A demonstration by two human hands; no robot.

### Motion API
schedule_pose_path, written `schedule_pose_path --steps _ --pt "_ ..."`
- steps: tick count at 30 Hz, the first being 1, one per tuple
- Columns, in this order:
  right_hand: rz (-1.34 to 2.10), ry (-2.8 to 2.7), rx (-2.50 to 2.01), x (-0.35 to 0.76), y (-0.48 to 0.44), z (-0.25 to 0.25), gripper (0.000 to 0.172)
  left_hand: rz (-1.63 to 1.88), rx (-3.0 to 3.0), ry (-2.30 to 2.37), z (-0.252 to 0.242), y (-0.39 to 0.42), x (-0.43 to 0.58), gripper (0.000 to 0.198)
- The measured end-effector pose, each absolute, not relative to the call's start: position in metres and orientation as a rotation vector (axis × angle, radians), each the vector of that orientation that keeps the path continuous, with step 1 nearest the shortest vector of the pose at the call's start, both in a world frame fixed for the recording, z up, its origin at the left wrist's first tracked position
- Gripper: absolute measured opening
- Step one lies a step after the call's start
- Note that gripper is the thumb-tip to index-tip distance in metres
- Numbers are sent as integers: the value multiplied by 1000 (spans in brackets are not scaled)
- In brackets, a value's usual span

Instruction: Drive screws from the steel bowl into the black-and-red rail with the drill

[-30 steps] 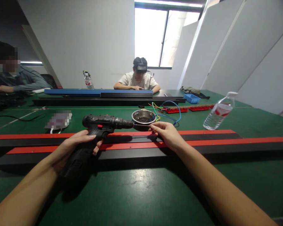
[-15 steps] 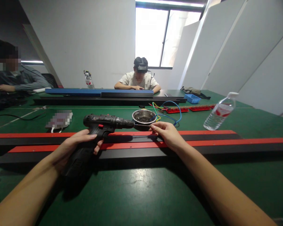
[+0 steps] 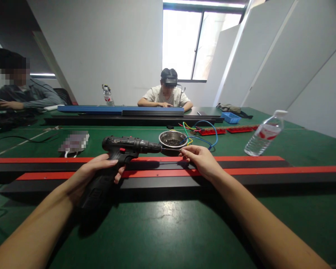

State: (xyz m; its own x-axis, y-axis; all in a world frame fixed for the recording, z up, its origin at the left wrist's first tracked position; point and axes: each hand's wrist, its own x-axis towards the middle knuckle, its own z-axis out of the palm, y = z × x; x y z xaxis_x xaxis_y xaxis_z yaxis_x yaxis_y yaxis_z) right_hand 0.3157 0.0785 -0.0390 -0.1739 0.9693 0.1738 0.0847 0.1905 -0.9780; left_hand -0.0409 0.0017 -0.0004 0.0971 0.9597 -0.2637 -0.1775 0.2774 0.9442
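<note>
My left hand (image 3: 99, 168) is wrapped around the grip of a black cordless drill (image 3: 123, 145), which lies level and points right. A long, thin driver bit (image 3: 170, 149) sticks out of its chuck. At the bit's far end, the thumb and fingers of my right hand (image 3: 200, 158) are pinched together; whether a small screw is also between them is hidden. Just behind the bit stands a round metal bowl (image 3: 160, 140) of small dark pieces that look like screws. Below both hands lie two long black bars with red top strips (image 3: 156, 173).
A water bottle (image 3: 264, 134) leans at the right, near coloured wires (image 3: 217, 134) and red strips (image 3: 212, 131). Farther back are a blue tray (image 3: 231, 118) and long blue and black profiles (image 3: 100, 109). A white-corded pouch (image 3: 74, 142) lies left. Two people sit beyond.
The whole view has shifted slightly, so things appear a little farther right. Both hands keep the same hold, with the drill and bit in the same pose.
</note>
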Motion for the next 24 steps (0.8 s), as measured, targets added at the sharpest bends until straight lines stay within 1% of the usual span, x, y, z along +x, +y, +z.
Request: schedule_pose_path --steps 5,12,18,21,24 --pt "1138 -1481 -1053 316 80 -41 42 1030 885 1119 0 1 -41 36" --pt "1120 -1509 -1065 317 79 -41 38 1040 896 1150 -1 2 -39 39" --pt "1051 -1563 -1075 313 73 -35 34 981 1076 1232 10 -1 -40 34" --pt "923 -1641 -1057 308 65 -30 32 967 1264 1308 23 -4 -50 31" --pt "666 -1853 -1057 303 54 -28 28 920 1425 1406 45 -8 -60 31"
